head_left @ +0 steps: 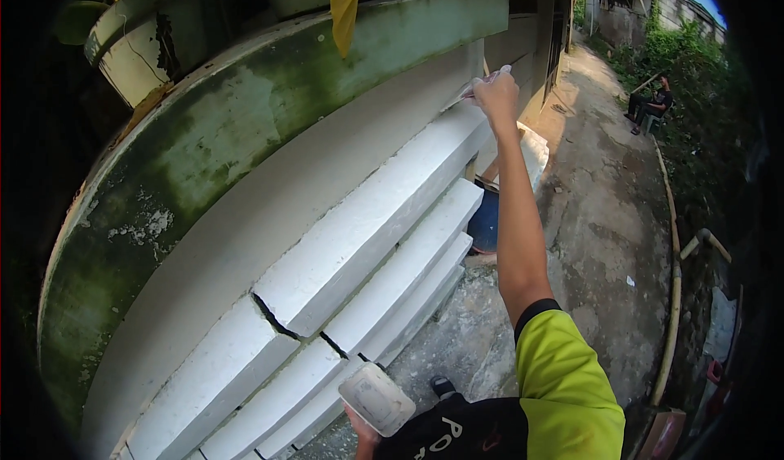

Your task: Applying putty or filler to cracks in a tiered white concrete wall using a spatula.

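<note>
My right hand [496, 100] is stretched far out to the end of the uppermost white tier [384, 215]. Its fingers close around a small brush-like tool [471, 92] with whitish and reddish parts. The tool's thin end is at the seam where the tier meets the pale wall [269, 182]; its exact kind is too small to tell. Low in the view, my left hand [362, 432] grips a shallow rectangular plastic tub [377, 399], greyish white inside. Most of the left fingers are hidden under the tub. Dark gaps split the stacked white tiers.
A mossy green ledge [245, 109] curves above the wall, bearing plant pots [135, 55] and a drooping yellow leaf [346, 11]. A dark blue container [485, 221] stands beyond the tiers. Along the concrete path [604, 215] run pipes [671, 296]; a person [651, 104] sits farther off.
</note>
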`<state>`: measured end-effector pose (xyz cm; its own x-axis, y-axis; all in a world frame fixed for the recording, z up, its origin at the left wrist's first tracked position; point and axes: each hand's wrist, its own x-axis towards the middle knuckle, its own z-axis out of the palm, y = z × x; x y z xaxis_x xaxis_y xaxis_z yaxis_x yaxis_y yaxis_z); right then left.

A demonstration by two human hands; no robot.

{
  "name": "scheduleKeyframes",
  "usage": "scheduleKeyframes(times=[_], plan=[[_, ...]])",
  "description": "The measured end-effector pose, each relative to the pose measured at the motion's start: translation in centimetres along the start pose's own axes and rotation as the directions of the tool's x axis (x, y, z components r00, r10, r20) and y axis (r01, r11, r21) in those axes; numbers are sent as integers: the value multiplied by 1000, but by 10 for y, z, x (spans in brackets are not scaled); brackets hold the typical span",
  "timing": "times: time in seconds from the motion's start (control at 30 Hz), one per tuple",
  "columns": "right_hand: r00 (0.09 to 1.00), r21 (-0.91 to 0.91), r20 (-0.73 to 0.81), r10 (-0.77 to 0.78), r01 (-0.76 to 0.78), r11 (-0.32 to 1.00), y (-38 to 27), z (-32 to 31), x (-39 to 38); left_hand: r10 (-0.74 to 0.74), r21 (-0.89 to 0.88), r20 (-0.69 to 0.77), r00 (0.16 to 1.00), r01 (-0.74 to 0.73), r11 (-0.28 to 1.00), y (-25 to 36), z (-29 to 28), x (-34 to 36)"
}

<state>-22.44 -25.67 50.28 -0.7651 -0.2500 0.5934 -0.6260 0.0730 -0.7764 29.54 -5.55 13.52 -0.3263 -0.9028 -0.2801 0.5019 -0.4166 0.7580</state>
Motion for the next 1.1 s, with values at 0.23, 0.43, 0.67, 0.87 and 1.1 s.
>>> scheduleKeyframes(times=[0.23, 0.43, 0.67, 0.87, 1.1], plan=[[983, -189, 143, -111, 138, 972, -27, 44, -3, -48, -79, -22, 999, 47, 996, -14, -28, 5], [989, -184, 9, -150, 149, 972, -10, 68, 6, 16, -4, -32, 999, -16, 1000, -12, -21, 2], [999, -208, 5, -46, 46, 977, -35, 32, 11, -27, -75, -71, 997, 22, 997, -5, -36, -3], [995, -182, 99, 9, 10, 983, 0, 66, 17, -30, -106, -75, 997, 22, 994, -8, -45, 5], [1000, -173, -10, 7, -8, 985, -5, 47, 26, 21, -138, -59, 998, -29, 990, -7, -47, 10]])
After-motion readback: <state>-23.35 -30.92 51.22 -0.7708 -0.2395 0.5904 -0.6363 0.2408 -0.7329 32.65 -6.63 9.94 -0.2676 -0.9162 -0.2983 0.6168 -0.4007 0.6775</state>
